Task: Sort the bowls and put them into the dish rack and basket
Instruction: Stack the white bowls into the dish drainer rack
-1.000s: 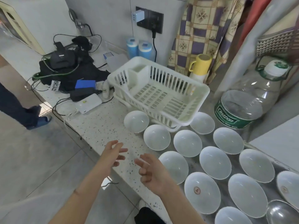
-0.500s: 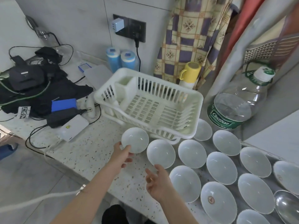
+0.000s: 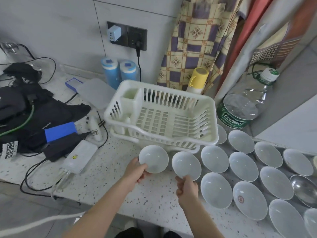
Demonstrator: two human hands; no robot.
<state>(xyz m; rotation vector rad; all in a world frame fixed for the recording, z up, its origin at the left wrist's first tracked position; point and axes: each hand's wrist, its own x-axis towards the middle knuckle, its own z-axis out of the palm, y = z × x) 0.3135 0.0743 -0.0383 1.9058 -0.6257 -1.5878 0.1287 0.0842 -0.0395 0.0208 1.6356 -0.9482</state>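
Several white bowls lie in rows on the speckled counter (image 3: 106, 182), right of centre. My left hand (image 3: 135, 171) grips the near-left rim of the leftmost white bowl (image 3: 154, 158). My right hand (image 3: 186, 188) pinches the near rim of the second white bowl (image 3: 187, 164) beside it. Just behind both bowls stands the white plastic dish rack (image 3: 211, 107), with nothing in it. One bowl with a red mark (image 3: 249, 200) sits in the front row. A metal bowl (image 3: 304, 189) lies at the far right.
A large clear water bottle (image 3: 240, 109) stands right of the rack. A yellow-lidded flask (image 3: 197, 79) and two blue canisters (image 3: 118, 73) are behind it. Black bags, cables, a white power bank (image 3: 78, 155) and a blue box (image 3: 60, 131) crowd the left counter.
Both hands reached forward from the counter edge. The left hand has closed on the leftmost bowl's rim and the right on the second bowl's rim. The camera moved closer.
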